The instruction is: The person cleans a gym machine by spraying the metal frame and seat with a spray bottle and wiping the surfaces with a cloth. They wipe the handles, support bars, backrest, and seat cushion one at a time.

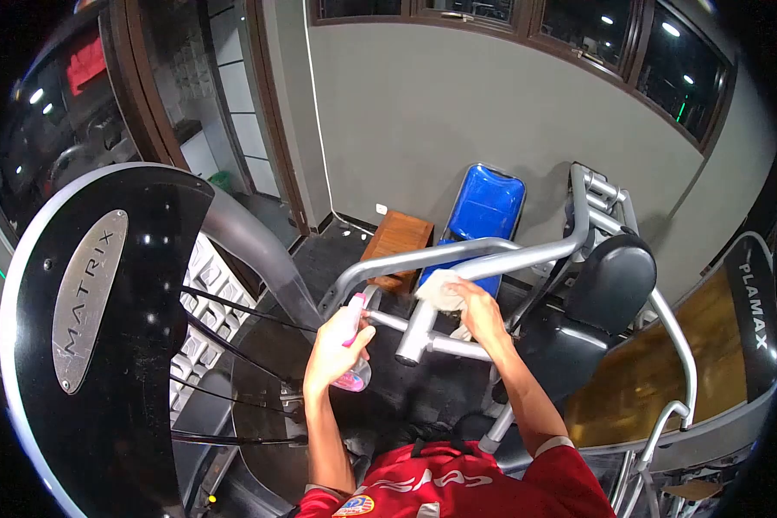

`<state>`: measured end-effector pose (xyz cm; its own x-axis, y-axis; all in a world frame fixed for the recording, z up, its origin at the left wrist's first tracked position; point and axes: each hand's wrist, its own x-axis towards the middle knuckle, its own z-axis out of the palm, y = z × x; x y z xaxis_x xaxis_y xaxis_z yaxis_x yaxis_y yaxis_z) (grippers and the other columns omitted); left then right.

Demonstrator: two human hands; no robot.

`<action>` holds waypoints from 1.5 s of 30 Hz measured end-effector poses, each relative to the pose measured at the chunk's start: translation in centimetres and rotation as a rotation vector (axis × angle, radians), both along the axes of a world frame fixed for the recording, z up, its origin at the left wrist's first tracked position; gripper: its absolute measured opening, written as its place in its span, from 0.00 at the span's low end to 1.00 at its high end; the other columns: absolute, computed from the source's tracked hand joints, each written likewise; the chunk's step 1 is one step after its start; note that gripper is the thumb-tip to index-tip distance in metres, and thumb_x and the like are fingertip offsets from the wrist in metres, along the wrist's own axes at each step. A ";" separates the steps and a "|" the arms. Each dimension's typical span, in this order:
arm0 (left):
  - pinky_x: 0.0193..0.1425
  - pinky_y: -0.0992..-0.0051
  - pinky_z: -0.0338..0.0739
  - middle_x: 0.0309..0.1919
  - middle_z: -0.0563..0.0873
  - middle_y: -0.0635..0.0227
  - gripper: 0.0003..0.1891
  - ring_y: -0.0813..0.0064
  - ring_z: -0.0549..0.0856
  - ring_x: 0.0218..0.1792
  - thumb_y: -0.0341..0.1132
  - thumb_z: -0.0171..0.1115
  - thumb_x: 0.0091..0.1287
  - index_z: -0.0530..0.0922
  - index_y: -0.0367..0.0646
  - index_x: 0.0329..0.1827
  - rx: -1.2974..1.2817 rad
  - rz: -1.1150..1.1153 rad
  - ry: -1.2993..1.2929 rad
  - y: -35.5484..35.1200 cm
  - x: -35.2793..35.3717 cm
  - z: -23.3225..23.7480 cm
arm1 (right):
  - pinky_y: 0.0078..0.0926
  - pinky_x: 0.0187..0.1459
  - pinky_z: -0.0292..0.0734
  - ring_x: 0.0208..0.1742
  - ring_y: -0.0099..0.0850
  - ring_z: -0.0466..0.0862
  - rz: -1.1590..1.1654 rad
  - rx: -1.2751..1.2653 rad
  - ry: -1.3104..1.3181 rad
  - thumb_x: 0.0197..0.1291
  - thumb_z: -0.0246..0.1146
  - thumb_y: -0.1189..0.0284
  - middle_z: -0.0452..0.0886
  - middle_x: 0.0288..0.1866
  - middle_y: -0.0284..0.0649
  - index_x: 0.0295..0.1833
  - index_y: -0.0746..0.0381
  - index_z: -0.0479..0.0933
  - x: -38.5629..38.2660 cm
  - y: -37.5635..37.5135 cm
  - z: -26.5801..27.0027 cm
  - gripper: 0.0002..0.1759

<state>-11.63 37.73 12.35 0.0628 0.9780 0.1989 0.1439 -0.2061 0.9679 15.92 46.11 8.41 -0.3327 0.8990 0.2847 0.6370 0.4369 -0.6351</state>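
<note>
My left hand [337, 350] is closed round a spray bottle [352, 380] with a pink trigger head and a clear body with a pink label. In my right hand [483, 315] is a pale cloth [440, 289], pressed against the silver metal bar [509, 262] of an exercise machine. Just below the cloth, a short capped silver tube [414, 337] juts towards me. The bottle is held to the left of this tube, apart from the cloth. My fingers hide part of the bottle and part of the cloth.
A black machine housing marked MATRIX [104, 345] stands at left, with cables beside it. Behind the bar are a wooden box [401, 237] and a blue padded bench [485, 203]. The machine's black seat back [613, 281] and a PLAMAX panel [682, 354] are at right.
</note>
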 end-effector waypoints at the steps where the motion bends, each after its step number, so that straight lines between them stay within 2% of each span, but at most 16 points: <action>1: 0.25 0.77 0.79 0.36 0.80 0.63 0.21 0.78 0.81 0.23 0.24 0.62 0.62 0.71 0.34 0.59 0.003 -0.003 -0.002 0.0 0.0 0.0 | 0.35 0.57 0.75 0.53 0.43 0.80 -0.121 0.128 -0.079 0.41 0.50 0.90 0.79 0.52 0.51 0.53 0.64 0.76 0.2 0.3 -0.3 0.29; 2: 0.25 0.77 0.79 0.37 0.80 0.63 0.21 0.78 0.81 0.23 0.24 0.62 0.62 0.71 0.35 0.59 -0.013 -0.013 -0.039 -0.1 0.0 0.0 | 0.35 0.54 0.78 0.49 0.44 0.82 -0.244 0.253 -0.157 0.42 0.49 0.90 0.79 0.51 0.55 0.54 0.66 0.75 0.4 0.6 -1.1 0.29; 5: 0.25 0.77 0.80 0.37 0.80 0.63 0.22 0.78 0.81 0.24 0.24 0.62 0.62 0.71 0.36 0.61 -0.020 -0.045 -0.084 -0.1 -0.1 0.0 | 0.34 0.34 0.83 0.31 0.45 0.86 -0.270 -0.174 0.306 0.48 0.47 0.88 0.82 0.37 0.60 0.52 0.76 0.72 -0.5 0.1 -2.1 0.22; 7: 0.24 0.77 0.80 0.37 0.80 0.63 0.22 0.78 0.81 0.25 0.24 0.62 0.62 0.70 0.35 0.61 -0.003 -0.024 -0.081 -0.2 0.0 -0.1 | 0.39 0.38 0.80 0.35 0.45 0.86 -0.412 -0.139 0.068 0.51 0.51 0.84 0.82 0.34 0.58 0.54 0.72 0.72 -0.8 0.2 -2.5 0.22; 9: 0.24 0.76 0.80 0.37 0.80 0.63 0.22 0.78 0.81 0.25 0.25 0.62 0.62 0.70 0.34 0.60 -0.019 -0.045 -0.060 -0.1 -0.2 -0.5 | 0.44 0.44 0.77 0.42 0.49 0.84 -0.026 -0.356 -0.054 0.53 0.54 0.79 0.81 0.36 0.59 0.54 0.67 0.72 -1.2 0.4 -2.6 0.20; 10: 0.24 0.76 0.80 0.36 0.80 0.63 0.22 0.78 0.81 0.25 0.25 0.62 0.62 0.71 0.34 0.60 -0.028 -0.063 -0.046 0.0 -0.2 -0.5 | 0.47 0.47 0.74 0.47 0.52 0.81 -0.147 -0.383 -0.162 0.57 0.56 0.75 0.81 0.38 0.59 0.53 0.64 0.73 -1.6 0.0 -2.6 0.17; 15: 0.23 0.78 0.77 0.31 0.79 0.66 0.16 0.79 0.80 0.19 0.25 0.63 0.62 0.73 0.33 0.52 -0.016 -0.018 -0.139 0.1 0.5 -0.8 | 0.47 0.45 0.74 0.46 0.54 0.79 -0.057 -0.241 -0.157 0.58 0.54 0.75 0.80 0.40 0.59 0.51 0.64 0.73 -0.7 -2.7 0.2 0.15; 19: 0.23 0.78 0.77 0.32 0.79 0.65 0.16 0.79 0.81 0.20 0.25 0.62 0.62 0.73 0.34 0.53 -0.016 -0.026 -0.140 0.1 0.5 -0.9 | 0.44 0.47 0.76 0.48 0.50 0.81 0.035 -0.081 -0.028 0.55 0.53 0.80 0.81 0.42 0.54 0.51 0.60 0.75 -1.8 -3.6 2.9 0.17; 21: 0.23 0.78 0.78 0.33 0.79 0.64 0.17 0.79 0.80 0.20 0.24 0.63 0.62 0.73 0.34 0.54 -0.001 -0.017 -0.145 0.0 0.4 -0.7 | 0.38 0.44 0.76 0.35 0.50 0.82 -0.322 -0.134 0.358 0.52 0.51 0.83 0.80 0.30 0.50 0.49 0.61 0.76 -3.4 -3.4 4.4 0.18; 23: 0.23 0.78 0.78 0.34 0.79 0.64 0.18 0.78 0.80 0.20 0.24 0.63 0.62 0.73 0.34 0.55 0.012 0.004 -0.148 -0.1 0.0 -0.6 | 0.34 0.44 0.77 0.36 0.46 0.81 -0.312 0.076 0.522 0.46 0.53 0.85 0.79 0.30 0.46 0.49 0.61 0.77 -4.8 -2.8 3.3 0.21; 26: 0.23 0.78 0.78 0.36 0.79 0.63 0.20 0.78 0.80 0.21 0.24 0.63 0.62 0.72 0.35 0.57 0.040 0.020 -0.161 0.0 -0.4 -0.8 | 0.32 0.48 0.76 0.48 0.38 0.80 0.263 0.252 -0.027 0.54 0.56 0.81 0.82 0.41 0.41 0.49 0.61 0.79 -6.1 -2.7 2.5 0.16; 27: 0.23 0.78 0.78 0.37 0.79 0.63 0.21 0.78 0.80 0.21 0.24 0.63 0.62 0.72 0.36 0.58 0.019 0.017 -0.170 0.0 -0.6 -0.8 | 0.36 0.50 0.73 0.49 0.37 0.80 0.344 0.205 -0.034 0.57 0.56 0.73 0.83 0.40 0.39 0.44 0.57 0.81 -7.1 -1.6 -2.6 0.11; 29: 0.23 0.78 0.78 0.38 0.79 0.63 0.22 0.79 0.80 0.21 0.24 0.62 0.62 0.71 0.37 0.60 0.001 0.025 -0.176 0.1 -0.9 -0.7 | 0.37 0.48 0.71 0.48 0.36 0.81 0.334 0.238 -0.720 0.59 0.55 0.68 0.83 0.42 0.37 0.41 0.54 0.81 -9.2 -3.5 -0.4 0.10; 35: 0.24 0.77 0.81 0.37 0.80 0.63 0.23 0.78 0.81 0.26 0.26 0.63 0.63 0.69 0.34 0.61 0.057 0.078 -0.101 -0.2 -1.5 0.0 | 0.37 0.45 0.73 0.48 0.36 0.82 0.377 -0.008 -0.964 0.57 0.58 0.68 0.83 0.40 0.40 0.43 0.53 0.81 -10.0 1.4 0.3 0.11; 39: 0.24 0.77 0.80 0.37 0.80 0.63 0.23 0.78 0.81 0.25 0.25 0.63 0.62 0.69 0.34 0.61 0.018 0.093 -0.084 -0.6 -2.1 0.0 | 0.37 0.41 0.75 0.48 0.32 0.83 0.037 0.122 -1.186 0.56 0.59 0.68 0.84 0.45 0.38 0.44 0.51 0.81 -7.9 8.0 1.0 0.11; 45: 0.24 0.78 0.78 0.33 0.79 0.66 0.19 0.79 0.80 0.22 0.25 0.62 0.62 0.71 0.33 0.56 -0.008 0.122 -0.115 -0.3 -2.2 -0.4 | 0.38 0.53 0.76 0.54 0.39 0.81 0.096 -0.210 -1.012 0.51 0.61 0.67 0.83 0.49 0.41 0.49 0.51 0.81 -4.2 13.3 0.8 0.17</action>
<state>-13.88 37.39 11.93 -0.0788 0.9785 0.1905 0.0558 -0.1865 0.9809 11.76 59.46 9.23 -0.4020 0.8552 -0.3273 0.8832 0.4565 0.1080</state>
